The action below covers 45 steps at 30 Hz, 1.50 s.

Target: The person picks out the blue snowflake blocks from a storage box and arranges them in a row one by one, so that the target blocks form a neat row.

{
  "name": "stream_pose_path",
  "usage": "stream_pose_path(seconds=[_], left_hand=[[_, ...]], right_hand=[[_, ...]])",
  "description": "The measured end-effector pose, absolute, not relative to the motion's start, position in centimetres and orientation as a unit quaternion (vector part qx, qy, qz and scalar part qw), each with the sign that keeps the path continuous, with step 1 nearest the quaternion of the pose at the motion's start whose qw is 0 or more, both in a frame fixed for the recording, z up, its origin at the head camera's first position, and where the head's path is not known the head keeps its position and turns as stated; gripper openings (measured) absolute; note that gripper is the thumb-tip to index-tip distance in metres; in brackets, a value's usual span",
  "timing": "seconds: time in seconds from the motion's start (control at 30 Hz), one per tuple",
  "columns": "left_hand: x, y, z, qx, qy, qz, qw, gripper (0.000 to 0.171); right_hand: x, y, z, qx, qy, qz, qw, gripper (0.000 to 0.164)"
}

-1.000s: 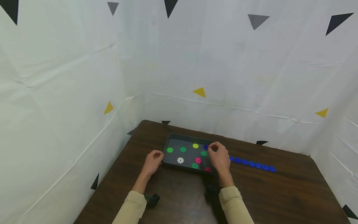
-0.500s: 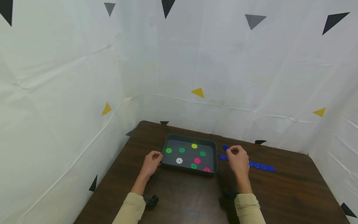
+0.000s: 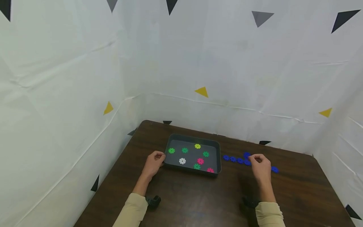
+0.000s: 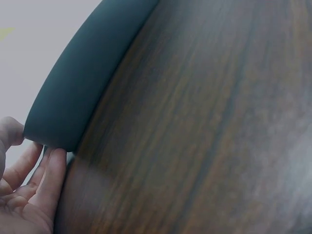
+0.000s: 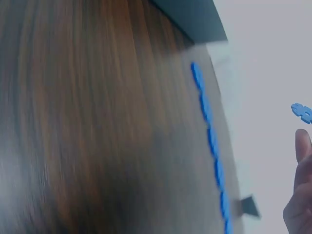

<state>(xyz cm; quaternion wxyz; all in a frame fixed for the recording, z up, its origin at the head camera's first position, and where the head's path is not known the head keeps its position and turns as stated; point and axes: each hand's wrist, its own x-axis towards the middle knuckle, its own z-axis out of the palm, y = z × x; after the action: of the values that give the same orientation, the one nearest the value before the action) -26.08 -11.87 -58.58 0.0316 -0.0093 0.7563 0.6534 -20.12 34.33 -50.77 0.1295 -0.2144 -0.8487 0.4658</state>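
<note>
My left hand (image 3: pixel 152 164) grips the near left corner of a dark grey tray (image 3: pixel 195 139). In the left wrist view, its thumb is at the rim and its fingers lie against the tray wall (image 4: pixel 73 83). A blue notched plastic disc (image 3: pixel 246 154) is pinched between the thumb and fingers of my right hand (image 3: pixel 262 169), and the same raised disc (image 5: pixel 302 112) shows in the right wrist view. Below it, a row of blue discs (image 3: pixel 233 159) lies on the table right of the tray; my right hand hides part of that row.
Inside the tray are several notched discs: a white one (image 3: pixel 182 161), a yellow one (image 3: pixel 197 146), pink ones (image 3: pixel 200 161) and green ones (image 3: pixel 185 150). The brown wooden table (image 3: pixel 181 195) backs onto a white cloth wall (image 3: pixel 227 63) with printed triangles.
My right hand has carried the blue disc out of the tray and rightward along the row. My left hand keeps its place at the tray's corner.
</note>
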Motion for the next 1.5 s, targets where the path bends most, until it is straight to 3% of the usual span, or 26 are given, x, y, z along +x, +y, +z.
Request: stream_pose_path(seconds=[0.4,0.63,0.73,1.0,1.27,1.5], left_hand=[[-25.9,-11.7,-58.3,-0.015,0.758,0.651,0.036,0.028],[-26.2,-11.8,-58.5,-0.014,0.762,0.647,0.035,0.028],[-26.0,-11.9,-58.5,-0.017,0.764,0.644,0.035,0.029],[-26.0,-11.7,-58.2,-0.017,0.765,0.643,0.037,0.03],[-26.2,-11.7,-57.9,-0.009,0.762,0.646,0.04,0.03],[-26.0,-11.9,-57.8,-0.01,0.766,0.641,0.044,0.032]], right_hand=[[-18.0,43.2,-52.7,-0.327,-0.72,0.599,0.13,0.016],[-17.2,46.4,-54.7,-0.379,-0.696,0.601,0.106,0.033],[-17.3,47.1,-55.0,-0.384,-0.694,0.602,0.091,0.041],[-18.4,48.2,-53.7,-0.383,-0.71,0.588,0.059,0.03],[-18.5,49.2,-53.6,-0.415,-0.642,0.642,0.064,0.039],[-19.1,49.4,-53.2,-0.436,-0.616,0.653,0.066,0.036]])
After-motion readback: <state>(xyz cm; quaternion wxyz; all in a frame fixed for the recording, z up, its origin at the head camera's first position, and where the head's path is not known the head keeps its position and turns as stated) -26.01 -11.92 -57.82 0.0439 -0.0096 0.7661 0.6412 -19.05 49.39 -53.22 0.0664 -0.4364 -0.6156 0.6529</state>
